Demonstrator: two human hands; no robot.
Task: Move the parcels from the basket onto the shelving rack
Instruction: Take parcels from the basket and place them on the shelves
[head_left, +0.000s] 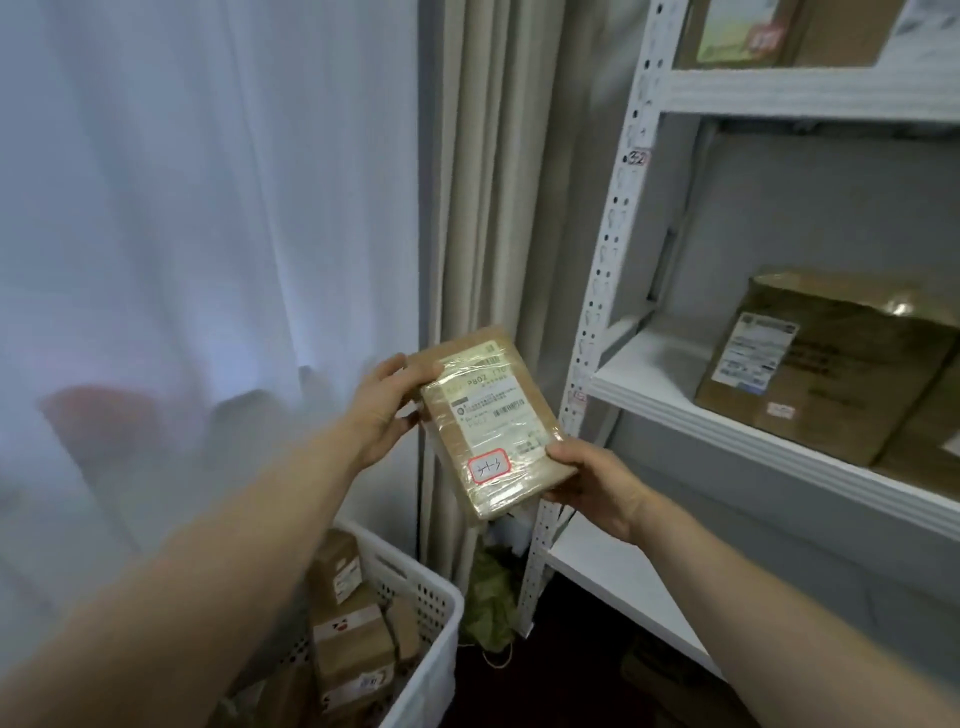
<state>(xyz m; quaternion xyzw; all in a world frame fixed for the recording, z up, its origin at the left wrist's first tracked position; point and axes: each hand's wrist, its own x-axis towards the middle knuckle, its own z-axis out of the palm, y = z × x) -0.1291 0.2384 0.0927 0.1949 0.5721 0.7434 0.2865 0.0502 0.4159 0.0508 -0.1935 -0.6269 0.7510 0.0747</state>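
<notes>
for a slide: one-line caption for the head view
Left hand and right hand hold a taped brown cardboard parcel beside a white metal shelving rack, white plastic basket below.

Two hands hold one small brown parcel (493, 421) up in the air, just left of the white shelving rack (608, 260). The left hand (382, 410) grips its far left corner. The right hand (592, 483) grips its near right corner. The parcel has a white label (496, 410) and a small sticker (488, 466) with a red edge. Low down, a white basket (431, 613) holds more brown parcels (353, 644). A big brown box (821, 364) sits on the middle shelf (665, 364), near its front edge. More boxes (737, 31) sit on the top shelf (779, 88). A white curtain (208, 208) and a tan curtain (493, 182) hang behind. Something green (491, 597) lies on the floor by the rack's leg.
</notes>
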